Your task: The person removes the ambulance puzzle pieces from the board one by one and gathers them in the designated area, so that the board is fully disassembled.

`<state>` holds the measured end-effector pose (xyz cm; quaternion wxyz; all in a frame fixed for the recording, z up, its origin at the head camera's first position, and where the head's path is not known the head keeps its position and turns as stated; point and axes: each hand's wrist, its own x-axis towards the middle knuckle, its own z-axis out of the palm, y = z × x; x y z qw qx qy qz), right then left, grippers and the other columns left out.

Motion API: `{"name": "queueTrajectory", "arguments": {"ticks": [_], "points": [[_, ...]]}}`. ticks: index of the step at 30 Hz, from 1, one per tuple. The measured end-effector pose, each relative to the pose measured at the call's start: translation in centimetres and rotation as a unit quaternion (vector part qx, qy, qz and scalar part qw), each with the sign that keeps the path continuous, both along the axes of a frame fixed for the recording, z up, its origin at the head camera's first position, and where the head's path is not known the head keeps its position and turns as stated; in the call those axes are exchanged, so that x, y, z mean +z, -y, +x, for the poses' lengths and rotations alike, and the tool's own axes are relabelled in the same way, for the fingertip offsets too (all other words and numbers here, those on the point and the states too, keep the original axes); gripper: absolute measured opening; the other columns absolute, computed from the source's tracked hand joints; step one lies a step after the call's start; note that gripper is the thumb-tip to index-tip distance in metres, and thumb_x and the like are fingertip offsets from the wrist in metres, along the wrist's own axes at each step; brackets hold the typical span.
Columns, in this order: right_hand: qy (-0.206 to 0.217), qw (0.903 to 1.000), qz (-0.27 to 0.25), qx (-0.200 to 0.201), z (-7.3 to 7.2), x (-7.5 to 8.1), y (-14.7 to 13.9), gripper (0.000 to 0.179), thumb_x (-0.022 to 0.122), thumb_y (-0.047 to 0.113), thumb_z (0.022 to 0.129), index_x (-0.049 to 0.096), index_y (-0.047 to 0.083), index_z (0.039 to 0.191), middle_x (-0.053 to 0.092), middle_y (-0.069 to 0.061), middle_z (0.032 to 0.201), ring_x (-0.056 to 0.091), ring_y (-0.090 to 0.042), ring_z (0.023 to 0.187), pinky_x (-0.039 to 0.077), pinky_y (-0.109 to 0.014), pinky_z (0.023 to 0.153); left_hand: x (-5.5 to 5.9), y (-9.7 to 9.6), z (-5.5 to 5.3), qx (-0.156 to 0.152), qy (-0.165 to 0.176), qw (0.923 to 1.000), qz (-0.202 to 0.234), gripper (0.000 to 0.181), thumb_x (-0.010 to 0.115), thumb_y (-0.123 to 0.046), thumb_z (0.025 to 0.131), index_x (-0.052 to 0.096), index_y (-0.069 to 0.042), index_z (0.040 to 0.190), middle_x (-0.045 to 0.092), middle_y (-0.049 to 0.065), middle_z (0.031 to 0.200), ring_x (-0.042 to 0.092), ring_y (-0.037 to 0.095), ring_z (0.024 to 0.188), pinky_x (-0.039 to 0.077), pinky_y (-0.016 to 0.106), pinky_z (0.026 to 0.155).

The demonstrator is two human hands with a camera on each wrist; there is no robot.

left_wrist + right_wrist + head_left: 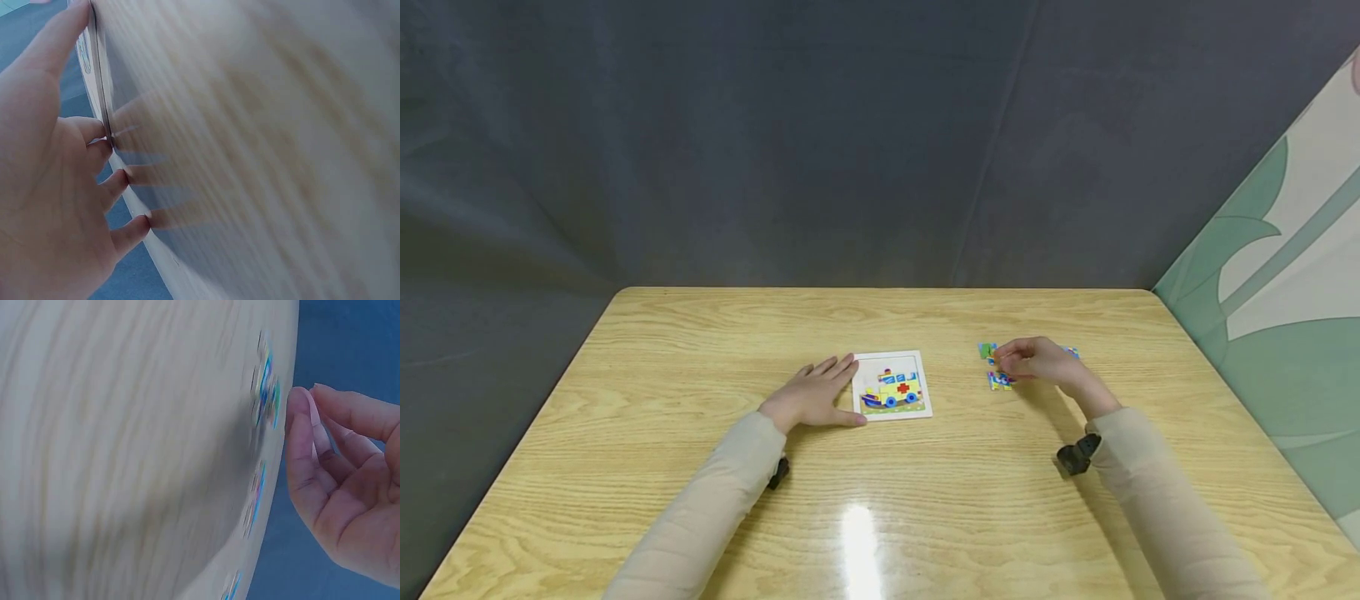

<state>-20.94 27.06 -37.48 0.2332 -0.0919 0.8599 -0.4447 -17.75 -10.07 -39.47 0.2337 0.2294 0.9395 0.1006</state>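
My left hand (815, 395) lies with fingers spread at the left side of a white square puzzle tray (887, 355). Its fingertips touch the tray's upper left edge and the thumb is at the lower left corner. Inside the tray, a yellow ambulance picture (891, 392) fills the lower part, and the upper left part shows bare white. My right hand (1039, 360) hovers over loose puzzle pieces to the right, fingers loosely bent, tips close together, nothing visible between them. Close to those fingertips are a green and blue piece (987, 350) and another piece (998, 382).
One more loose piece (1071, 352) is partly hidden behind the right hand. The wooden table (737, 333) ends at a dark curtain (820, 150) behind and a patterned panel (1285, 333) on the right. A light reflection shines near the front.
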Motion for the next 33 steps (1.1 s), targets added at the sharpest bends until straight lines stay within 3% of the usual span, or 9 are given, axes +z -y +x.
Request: {"name": "queueTrajectory", "arguments": {"ticks": [7, 14, 22, 29, 33], "points": [[-0.007, 0.9999, 0.002, 0.014, 0.0, 0.1, 2.9, 0.038, 0.056, 0.011, 0.095, 0.053, -0.011, 0.126, 0.059, -0.001, 0.093, 0.057, -0.007, 0.085, 0.052, -0.020, 0.080, -0.1, -0.1, -0.1, -0.001, 0.000, 1.0000, -0.006, 0.095, 0.050, -0.066, 0.087, 0.006, -0.018, 0.155, -0.002, -0.003, 0.163, 0.004, 0.025, 0.151, 0.008, 0.052, 0.122], [-0.023, 0.9992, 0.008, 0.030, -0.1, -0.2, 6.0, 0.033, 0.057, 0.003, 0.091, 0.057, -0.009, 0.122, 0.064, -0.008, 0.094, 0.058, -0.012, 0.085, 0.054, -0.030, 0.078, 0.0, -0.2, -0.1, 0.003, 0.003, 1.0000, -0.008, 0.094, 0.050, -0.066, 0.088, 0.005, -0.018, 0.156, -0.002, -0.003, 0.163, 0.003, 0.025, 0.151, 0.007, 0.052, 0.123], [-0.028, 0.9983, 0.009, 0.051, 0.0, -0.4, 9.5, 0.028, 0.056, 0.001, 0.092, 0.061, -0.007, 0.118, 0.066, -0.019, 0.099, 0.060, -0.017, 0.088, 0.055, -0.032, 0.080, -0.1, -0.4, -0.1, 0.005, -0.001, 0.9997, -0.024, 0.094, 0.048, -0.066, 0.088, 0.004, -0.018, 0.156, -0.003, -0.002, 0.163, 0.002, 0.025, 0.151, 0.007, 0.052, 0.123], [-0.049, 0.9957, 0.011, 0.078, -0.2, -0.7, 12.0, 0.026, 0.057, -0.002, 0.090, 0.063, -0.007, 0.115, 0.066, -0.021, 0.101, 0.060, -0.018, 0.088, 0.049, -0.023, 0.070, -0.1, -0.4, 0.0, 0.008, -0.006, 0.9994, -0.033, 0.094, 0.048, -0.067, 0.087, 0.006, -0.017, 0.156, -0.002, -0.001, 0.163, 0.004, 0.026, 0.151, 0.010, 0.052, 0.122], [-0.053, 0.9948, 0.017, 0.086, -0.3, -0.8, 13.1, 0.024, 0.058, -0.002, 0.090, 0.064, -0.007, 0.113, 0.067, -0.021, 0.102, 0.062, -0.020, 0.092, 0.049, -0.021, 0.072, -0.2, -0.3, -0.1, 0.010, -0.009, 0.9994, -0.033, 0.095, 0.047, -0.068, 0.087, 0.006, -0.018, 0.156, 0.000, -0.001, 0.163, 0.005, 0.026, 0.151, 0.011, 0.052, 0.122]]}}
